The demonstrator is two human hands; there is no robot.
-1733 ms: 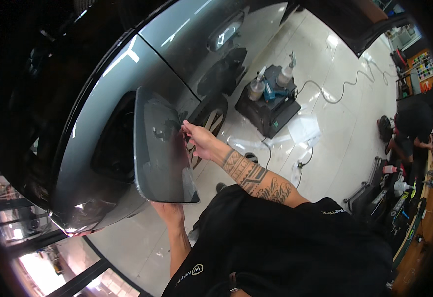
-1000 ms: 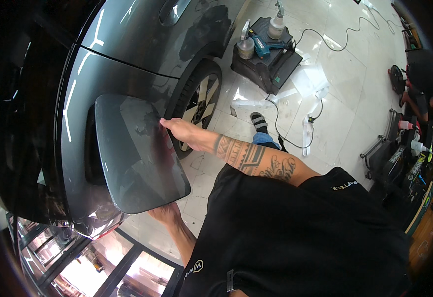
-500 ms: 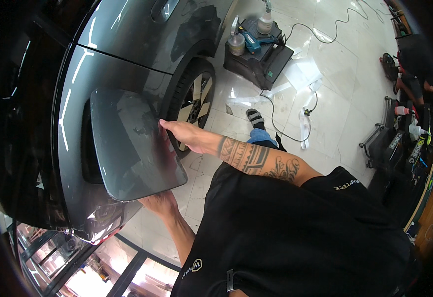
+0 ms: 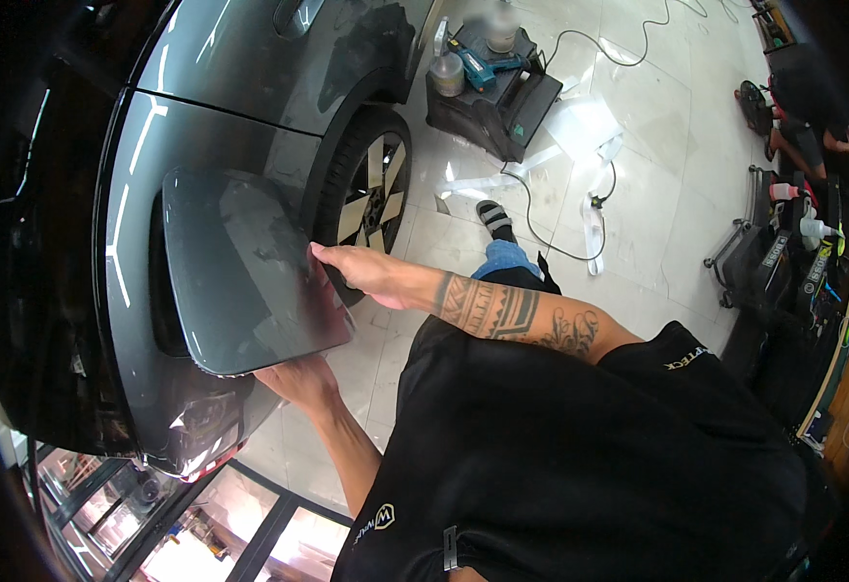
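I see a dark grey car panel (image 4: 235, 272), a rounded rectangular door-like piece, over a dark recess in the car's grey bodywork (image 4: 211, 116). My right hand (image 4: 357, 267), on a tattooed forearm, grips the panel's right edge with the thumb at the rim; its other fingers are mostly hidden. My left hand (image 4: 298, 383) holds the panel's lower edge from underneath, its fingertips out of sight. The panel's surface has patchy reflections and a reddish tint near the right edge. Just beyond it is the wheel (image 4: 376, 184).
A black stand (image 4: 531, 121) bears spray bottles and a teal power tool. Cords and white sheets (image 4: 580, 136) lie on the tiled floor (image 4: 667, 194) by my foot. At the right, another person (image 4: 798, 97) is beside a wheeled cart (image 4: 745, 252) and cluttered workbench (image 4: 837, 407).
Since the first frame, the panel has swung leftward to lie flatter over the recess, both hands still on it. In the last half second it has edged slightly up and left.
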